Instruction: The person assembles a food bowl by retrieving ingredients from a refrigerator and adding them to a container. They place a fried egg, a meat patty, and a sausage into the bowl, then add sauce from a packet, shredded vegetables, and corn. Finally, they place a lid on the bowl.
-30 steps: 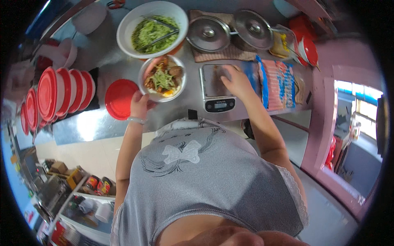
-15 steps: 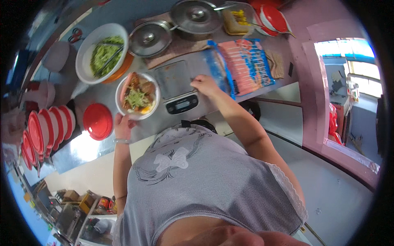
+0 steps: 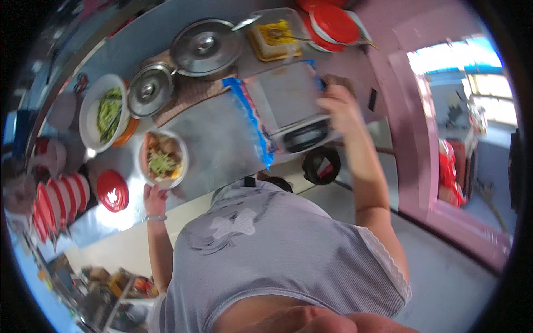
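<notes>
My left hand (image 3: pixel 155 200) is at the near edge of a white bowl (image 3: pixel 162 157), its fingers closed on the rim. In the bowl lie a sausage, brown pieces, shredded green vegetable and something yellow like egg. My right hand (image 3: pixel 340 109), somewhat blurred, grips the right edge of a flat kitchen scale (image 3: pixel 286 93) with a dark display. The scale lies over the package of sausages (image 3: pixel 255 125), hiding most of it; the blue edge of the package shows along the scale's left side.
Left of the bowl lies a red lid (image 3: pixel 112 191), beside several stacked red-and-white lids (image 3: pixel 61 202). Behind stand a white bowl of shredded greens (image 3: pixel 108 114), two lidded metal pots (image 3: pixel 206 47) and a tub of yellow food (image 3: pixel 276 36). A pink door frame (image 3: pixel 408 139) rises at the right.
My right hand has moved the scale to the right, from the bare metal counter onto the sausage package. My left hand stays at the bowl. The view has shifted somewhat.
</notes>
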`<state>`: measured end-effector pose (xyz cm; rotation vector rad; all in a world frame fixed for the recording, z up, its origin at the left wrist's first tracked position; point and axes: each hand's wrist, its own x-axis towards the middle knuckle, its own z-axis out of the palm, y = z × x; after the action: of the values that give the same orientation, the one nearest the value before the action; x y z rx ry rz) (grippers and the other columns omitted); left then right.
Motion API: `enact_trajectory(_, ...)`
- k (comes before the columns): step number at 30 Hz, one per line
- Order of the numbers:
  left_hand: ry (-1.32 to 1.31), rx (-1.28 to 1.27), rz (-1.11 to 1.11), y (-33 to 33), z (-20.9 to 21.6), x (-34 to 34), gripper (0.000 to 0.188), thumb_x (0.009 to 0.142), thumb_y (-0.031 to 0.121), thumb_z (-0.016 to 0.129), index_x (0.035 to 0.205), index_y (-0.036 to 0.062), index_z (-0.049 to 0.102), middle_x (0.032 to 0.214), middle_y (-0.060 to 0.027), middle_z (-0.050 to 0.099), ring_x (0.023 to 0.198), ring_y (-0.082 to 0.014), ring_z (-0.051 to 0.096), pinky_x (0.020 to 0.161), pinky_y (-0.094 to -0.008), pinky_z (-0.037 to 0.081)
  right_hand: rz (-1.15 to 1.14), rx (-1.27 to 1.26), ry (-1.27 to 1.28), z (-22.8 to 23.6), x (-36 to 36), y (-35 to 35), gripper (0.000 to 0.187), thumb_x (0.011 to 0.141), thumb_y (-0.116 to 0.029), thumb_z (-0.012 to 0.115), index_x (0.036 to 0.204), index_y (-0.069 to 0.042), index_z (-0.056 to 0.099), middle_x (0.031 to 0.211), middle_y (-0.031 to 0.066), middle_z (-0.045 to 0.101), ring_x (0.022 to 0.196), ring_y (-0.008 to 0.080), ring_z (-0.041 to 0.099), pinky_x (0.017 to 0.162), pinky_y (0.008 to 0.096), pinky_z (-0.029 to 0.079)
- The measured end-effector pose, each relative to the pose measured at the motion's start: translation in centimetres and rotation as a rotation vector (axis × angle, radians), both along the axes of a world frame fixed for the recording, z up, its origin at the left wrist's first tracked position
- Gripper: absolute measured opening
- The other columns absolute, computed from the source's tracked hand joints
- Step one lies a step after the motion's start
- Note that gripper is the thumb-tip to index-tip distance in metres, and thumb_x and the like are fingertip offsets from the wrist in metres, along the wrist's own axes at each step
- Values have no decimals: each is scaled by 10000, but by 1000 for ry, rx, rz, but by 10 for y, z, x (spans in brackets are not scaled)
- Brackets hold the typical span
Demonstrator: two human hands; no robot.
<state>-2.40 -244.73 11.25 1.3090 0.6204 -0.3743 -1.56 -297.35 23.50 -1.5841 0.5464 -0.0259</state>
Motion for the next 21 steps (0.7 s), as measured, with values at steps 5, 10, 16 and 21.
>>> enact_trajectory(5, 8, 20, -56, -59, 7, 9, 118, 808, 99, 496, 923, 120, 482, 803, -21, 582, 625, -129, 570, 481, -218, 391, -380, 80, 9, -55, -30, -201, 182, 714, -7, 609, 860, -77, 527, 737, -2, 525, 692, 102, 506, 588, 222, 404)
enact_trajectory(10, 16, 31, -119, -113, 14, 22, 115, 816, 119, 510, 927, 105, 487, 791, -18, 580, 625, -117, 558, 512, -224, 436, -422, 147, 76, -125, -44, -314, 278, 714, -25, 623, 953, -78, 491, 759, 19, 533, 701, 127, 522, 604, 254, 431)
enact_trajectory(16, 56, 15, -181, -144, 13, 41, 95, 820, 117, 515, 888, 83, 458, 783, -33, 575, 617, -109, 558, 519, -218, 466, -239, -942, -58, -122, 19, -266, 338, 738, -48, 567, 1071, -36, 513, 980, 97, 586, 905, 241, 556, 844, 310, 405)
enact_trajectory(21, 50, -22, -200, -148, 17, 52, 143, 821, 120, 524, 918, 64, 435, 815, -47, 568, 652, -115, 566, 554, -224, 491, 717, -958, -355, -69, 18, -16, 400, 661, -90, 629, 1052, -93, 548, 1205, 140, 442, 1098, 320, 431, 918, 405, 355)
